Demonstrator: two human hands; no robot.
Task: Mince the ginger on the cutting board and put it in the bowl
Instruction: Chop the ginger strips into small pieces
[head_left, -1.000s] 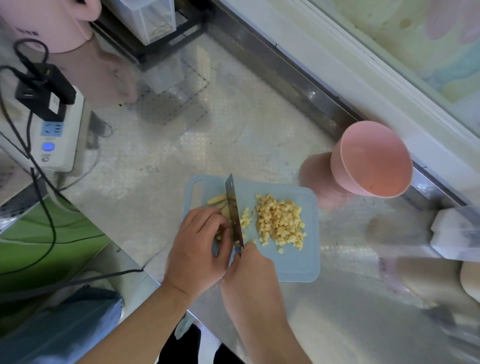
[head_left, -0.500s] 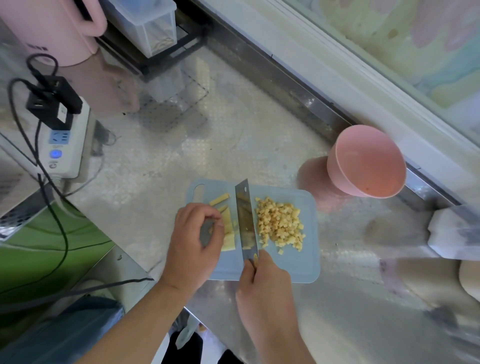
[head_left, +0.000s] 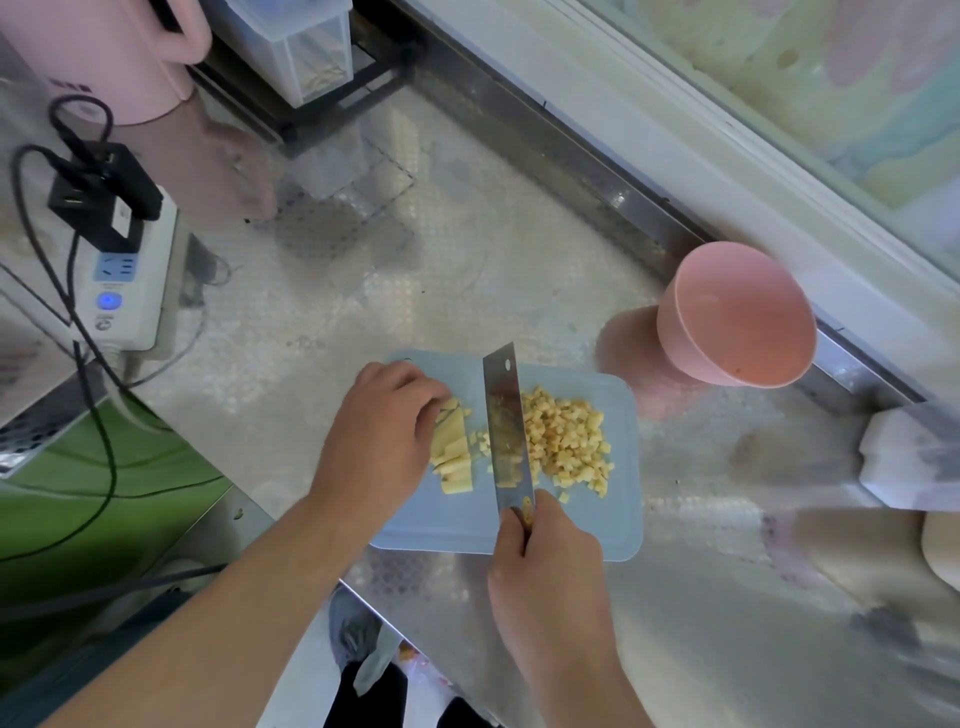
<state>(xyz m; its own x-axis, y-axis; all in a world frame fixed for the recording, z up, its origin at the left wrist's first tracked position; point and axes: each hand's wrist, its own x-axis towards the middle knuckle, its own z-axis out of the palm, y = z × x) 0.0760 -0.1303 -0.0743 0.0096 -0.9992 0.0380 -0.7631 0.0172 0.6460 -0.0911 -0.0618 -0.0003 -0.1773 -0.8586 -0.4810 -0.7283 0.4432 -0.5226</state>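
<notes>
Several ginger strips remain at nine o'clock; my left hand pins them, my right hand grips the knife, so I'd chop close, fingertips tucked.

Knife handle hidden inside right hand. Left hand covers the far ends of the ginger strips. White object at right edge blurred, cut off. Pink jug cropped far left.
</notes>
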